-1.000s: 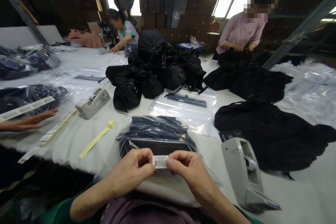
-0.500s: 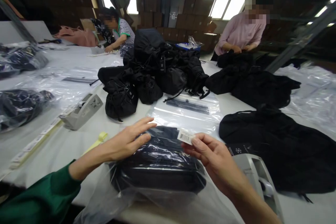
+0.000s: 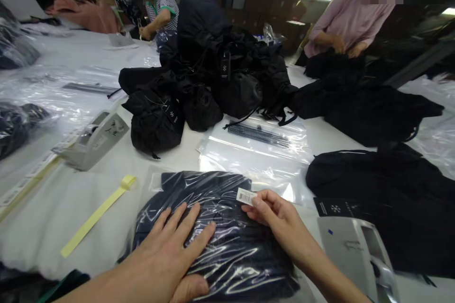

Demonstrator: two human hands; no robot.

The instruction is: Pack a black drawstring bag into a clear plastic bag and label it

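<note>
In front of me lies a dark folded item in a clear plastic bag [image 3: 227,251], its film wrinkled and shiny. My left hand [image 3: 177,246] rests on it with the fingers spread flat. Between the thumb and fingers of my right hand [image 3: 275,210] is a small white barcode label [image 3: 245,196], held over the bag's upper right part. A strip of yellow backing paper [image 3: 94,220], curled at one end, lies on the table to the left. Just beyond the bag is a stack of clear plastic bags [image 3: 256,151] with dark strips.
Grey tape dispensers stand at left [image 3: 97,139] and right [image 3: 355,251]. Black drawstring pouches [image 3: 158,123] are heaped behind. Black fabric bags [image 3: 384,199] lie at right. A strip of labels [image 3: 31,175] runs along the left. Two co-workers [image 3: 350,19] stand across the table.
My left hand has come down and now lies flat on the bagged item. My right hand still holds the label. The view has tilted down, and the bag lies flatter and closer.
</note>
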